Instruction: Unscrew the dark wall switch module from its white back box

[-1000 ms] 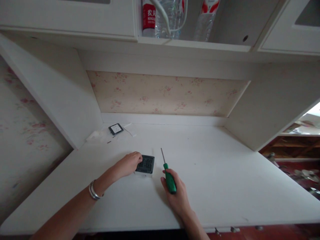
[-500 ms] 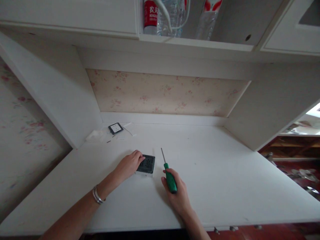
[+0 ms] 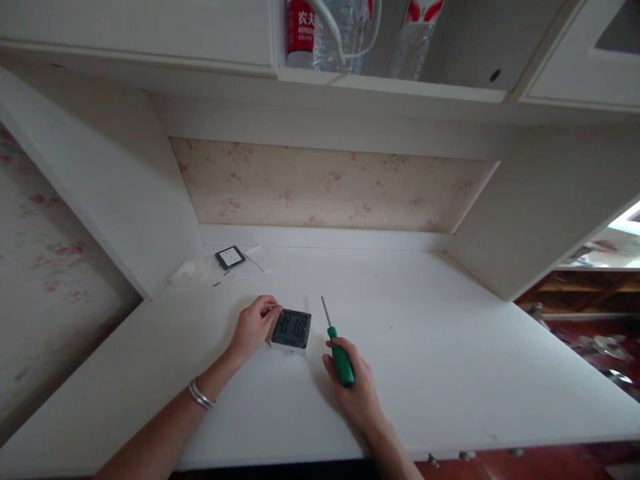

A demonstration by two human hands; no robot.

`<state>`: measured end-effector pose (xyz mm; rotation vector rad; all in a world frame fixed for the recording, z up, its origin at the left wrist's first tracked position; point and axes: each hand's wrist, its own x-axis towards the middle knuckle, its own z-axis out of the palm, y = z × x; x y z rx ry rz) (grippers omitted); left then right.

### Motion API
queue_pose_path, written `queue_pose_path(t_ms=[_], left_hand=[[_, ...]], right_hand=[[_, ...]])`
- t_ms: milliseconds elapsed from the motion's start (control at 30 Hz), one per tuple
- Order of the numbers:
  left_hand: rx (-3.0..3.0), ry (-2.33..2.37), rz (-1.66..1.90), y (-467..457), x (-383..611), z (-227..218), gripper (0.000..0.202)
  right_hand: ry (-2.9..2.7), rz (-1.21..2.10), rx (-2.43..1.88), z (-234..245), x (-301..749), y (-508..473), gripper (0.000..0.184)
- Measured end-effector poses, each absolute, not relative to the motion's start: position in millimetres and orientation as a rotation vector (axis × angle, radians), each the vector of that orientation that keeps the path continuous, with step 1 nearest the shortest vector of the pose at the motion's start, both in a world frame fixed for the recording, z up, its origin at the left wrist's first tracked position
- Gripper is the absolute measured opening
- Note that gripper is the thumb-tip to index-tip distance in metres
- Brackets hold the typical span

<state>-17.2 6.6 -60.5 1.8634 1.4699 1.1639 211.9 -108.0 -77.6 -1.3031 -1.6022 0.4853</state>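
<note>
A wall socket with a black face and a white box under it lies on the white desktop. At its upper left corner, the fingertips of my left hand are pinched together. Whatever they may hold is too small to make out. Wrapped around a green-handled screwdriver, my right hand is to the right of the socket. The screwdriver's thin metal shaft points away from me, its tip in the air, apart from the socket.
Towards the back left lie a dark-framed plate with a white centre, clear plastic wrapping and small dark screws. Plastic bottles stand in the shelf above. Side panels bound the desktop.
My left hand has drawn back left from over the socket to its upper left corner, uncovering the black face. My right hand and the screwdriver have hardly moved.
</note>
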Motion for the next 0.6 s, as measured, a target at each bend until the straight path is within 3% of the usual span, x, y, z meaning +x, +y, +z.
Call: queue_pose_path(t_ms=[600], left_hand=[[2.117, 1.751, 0.877, 108.4, -67.1, -74.1, 0.015]], right_hand=[[-1.556, 0.525, -1.358, -75.1, 212.2, -106.4, 0.03]])
